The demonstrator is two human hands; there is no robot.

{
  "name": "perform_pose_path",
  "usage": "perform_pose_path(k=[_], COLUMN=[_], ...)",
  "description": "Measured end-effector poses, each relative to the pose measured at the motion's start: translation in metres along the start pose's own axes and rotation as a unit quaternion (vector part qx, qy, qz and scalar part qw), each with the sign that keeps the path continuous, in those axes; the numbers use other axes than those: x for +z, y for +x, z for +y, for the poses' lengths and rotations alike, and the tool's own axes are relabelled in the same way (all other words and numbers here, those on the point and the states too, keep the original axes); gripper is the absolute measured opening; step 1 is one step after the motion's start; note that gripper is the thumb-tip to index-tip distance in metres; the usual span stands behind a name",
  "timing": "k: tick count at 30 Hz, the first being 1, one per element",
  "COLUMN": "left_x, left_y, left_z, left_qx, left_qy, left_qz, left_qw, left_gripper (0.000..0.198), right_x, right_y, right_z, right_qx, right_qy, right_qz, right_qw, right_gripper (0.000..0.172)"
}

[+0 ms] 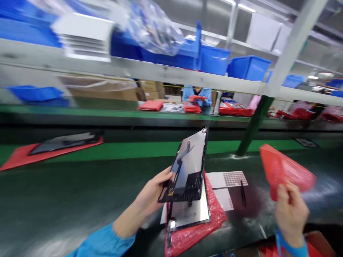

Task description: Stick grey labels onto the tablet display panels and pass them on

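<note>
In the head view my left hand (152,191) is closed on the edge of a tablet screen panel (193,157). The panel is held up and tilted, its silvery back with a flex cable showing. Under it a second screen panel (191,214) lies on a red bubble-wrap sheet (211,210) on the bench. Off to the right, my right hand (292,210) pinches a red bubble bag (285,169) above the bench top. White sheets of small labels (227,179) and black tweezers (243,194) lie between the hands.
On the left, another panel (66,142) rests on a red bag (18,157). A slanted post (253,125) stands behind the label sheets. Blue bins (249,67) line the shelf above. Across the bench a person in blue (206,94) handles red bags.
</note>
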State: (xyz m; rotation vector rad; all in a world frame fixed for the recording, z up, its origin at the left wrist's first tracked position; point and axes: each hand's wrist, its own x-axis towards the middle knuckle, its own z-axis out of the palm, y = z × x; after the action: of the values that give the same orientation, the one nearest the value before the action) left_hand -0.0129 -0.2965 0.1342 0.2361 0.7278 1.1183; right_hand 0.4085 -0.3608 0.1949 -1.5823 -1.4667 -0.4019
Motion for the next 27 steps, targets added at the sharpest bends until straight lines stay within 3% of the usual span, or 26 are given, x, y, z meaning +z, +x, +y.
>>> perform_pose_path(k=[2,4,6,9,13,17,22,27], left_x=[-0.007,-0.021,-0.04,-0.078,-0.13,-0.157,-0.162,-0.15], left_y=[-0.005,-0.012,-0.021,-0.033,-0.045,-0.048,-0.039,-0.039], left_z=[0.012,0.023,0.03,0.031,0.014,-0.002,-0.001,0.004], left_qx=[0.04,0.073,0.1,0.111,0.062,0.014,0.013,0.033], left_qy=[-0.014,-0.01,0.017,0.09,0.15,0.198,0.308,0.346], left_qz=[-0.013,-0.007,0.023,0.088,0.156,0.192,0.193,0.196], left_qw=[0.999,0.997,0.995,0.986,0.974,0.961,0.932,0.917], left_gripper=[0.031,0.031,0.032,0.041,0.053,0.056,0.036,0.038], right_x=[0.057,0.103,0.135,0.163,0.174,0.168,0.158,0.157], right_y=[-0.007,-0.03,-0.061,-0.111,-0.156,-0.173,-0.175,-0.175], right_z=[-0.07,-0.124,-0.161,-0.189,-0.198,-0.188,-0.173,-0.165], right_qx=[-0.128,-0.22,-0.257,-0.298,-0.327,-0.352,-0.337,-0.309], right_qy=[0.112,0.171,0.177,0.122,0.079,0.096,0.137,0.201], right_qz=[-0.12,-0.239,-0.328,-0.43,-0.486,-0.496,-0.503,-0.483], right_qw=[0.978,0.93,0.892,0.843,0.807,0.788,0.784,0.794], right_gripper=[0.014,0.013,0.015,0.014,0.025,0.032,0.053,0.042])
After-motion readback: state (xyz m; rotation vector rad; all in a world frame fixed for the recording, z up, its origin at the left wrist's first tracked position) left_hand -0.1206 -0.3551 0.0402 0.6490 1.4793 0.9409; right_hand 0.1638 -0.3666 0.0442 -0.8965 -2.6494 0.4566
